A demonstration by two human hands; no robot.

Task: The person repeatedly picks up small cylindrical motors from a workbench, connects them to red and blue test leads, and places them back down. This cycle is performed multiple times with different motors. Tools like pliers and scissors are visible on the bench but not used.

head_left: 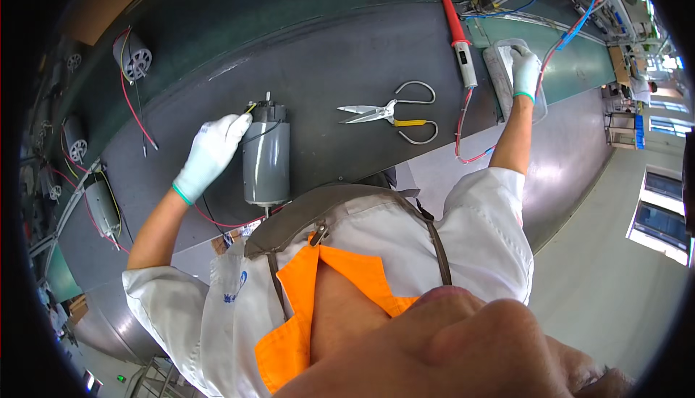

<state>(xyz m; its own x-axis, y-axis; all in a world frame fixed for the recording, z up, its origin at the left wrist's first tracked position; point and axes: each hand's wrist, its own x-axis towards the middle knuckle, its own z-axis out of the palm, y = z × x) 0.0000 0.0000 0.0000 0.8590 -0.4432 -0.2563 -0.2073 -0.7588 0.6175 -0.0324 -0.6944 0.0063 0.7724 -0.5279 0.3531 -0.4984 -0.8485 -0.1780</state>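
Wiring work at the terminal end of a grey motor on a dark tabletop (347, 57).

The matte, slightly curved tabletop carries a smooth grey cylindrical motor (266, 160) lying left of centre. The left hand (211, 153), in a white knit glove, has its grip pinching a thin yellow-tipped lead (250, 108) at the motor's top end; seating it likely calls for fine alignment. The right hand (525, 70), upper right, rests spread on a pale tray (499, 79). Between them lie steel scissors (391, 113) and a red-handled probe (460, 39).

Grey cylindrical motor (266, 160), lying flat
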